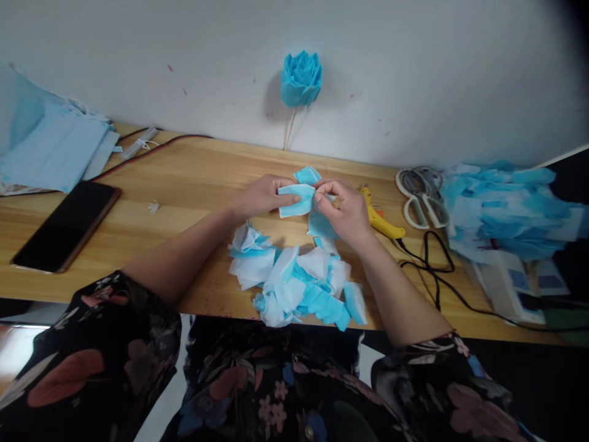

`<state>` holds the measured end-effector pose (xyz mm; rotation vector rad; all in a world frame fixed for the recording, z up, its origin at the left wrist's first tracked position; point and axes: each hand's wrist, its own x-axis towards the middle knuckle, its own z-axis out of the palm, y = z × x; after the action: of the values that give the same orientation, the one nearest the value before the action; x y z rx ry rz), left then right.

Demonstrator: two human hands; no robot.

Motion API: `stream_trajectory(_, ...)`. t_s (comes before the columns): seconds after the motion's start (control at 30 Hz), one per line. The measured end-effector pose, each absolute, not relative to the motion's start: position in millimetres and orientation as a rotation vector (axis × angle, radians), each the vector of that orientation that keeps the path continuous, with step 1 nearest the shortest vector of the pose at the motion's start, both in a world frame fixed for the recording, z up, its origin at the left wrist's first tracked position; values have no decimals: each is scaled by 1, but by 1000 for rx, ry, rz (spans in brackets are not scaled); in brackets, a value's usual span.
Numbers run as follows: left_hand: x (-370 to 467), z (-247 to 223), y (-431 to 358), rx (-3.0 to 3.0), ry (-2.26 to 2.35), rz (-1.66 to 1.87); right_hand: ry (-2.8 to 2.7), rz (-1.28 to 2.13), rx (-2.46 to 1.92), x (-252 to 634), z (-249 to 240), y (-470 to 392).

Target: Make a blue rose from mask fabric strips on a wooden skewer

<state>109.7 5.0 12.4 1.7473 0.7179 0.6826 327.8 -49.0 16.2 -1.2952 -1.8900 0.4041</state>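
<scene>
black, loose clothing printed with flowers [271, 387] nearest the lens. landmark for these notes: the loose heap of crumpled blue and white nonwoven pieces [299, 279], at the near edge of the pale wooden tabletop [202, 166].

left hand [261, 197] and right hand [344, 212] bare, close together just beyond the heap, joined by one pale blue, white-edged strip of thin nonwoven cloth [291, 199]. left: thumb flat on top, fingers behind. right: fingertips pinched on the strip's right end. whether the two hands touch, cannot tell. similar blue cut pieces [321, 226] lie beneath and beyond the strip.

on handling, a judgement: light, flat left thumb to hold the strip smooth; right fingertips working the edge in small, even turns. a hard pull could stretch or tear it.

outward. beyond the heap: bright blue rose-shaped flower [301, 80] on a thin pale stick [289, 130], against the wall. right of the heap: yellow glue gun [386, 226], white-handled scissors [426, 199], larger pile of blue and white scraps [501, 209], white boxy object [508, 285]. left of the heap: dark phone [69, 227], stacked light-blue face masks [59, 144].

writing: none legible. boxy object carries a bluish panel, too small to read; phone screen dark.
</scene>
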Motion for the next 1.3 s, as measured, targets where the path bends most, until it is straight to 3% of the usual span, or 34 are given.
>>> stream_trajectory(0.23,109,17,5,1794,685,701,-1959,276,-1337,327,18,-50)
stream_trajectory(0.5,109,21,2,1721,801,759,-1509,698,-1222,334,12,-45)
stream_trajectory(1.3,111,17,1,1828,748,688,-1822,336,-1235,319,10,-52)
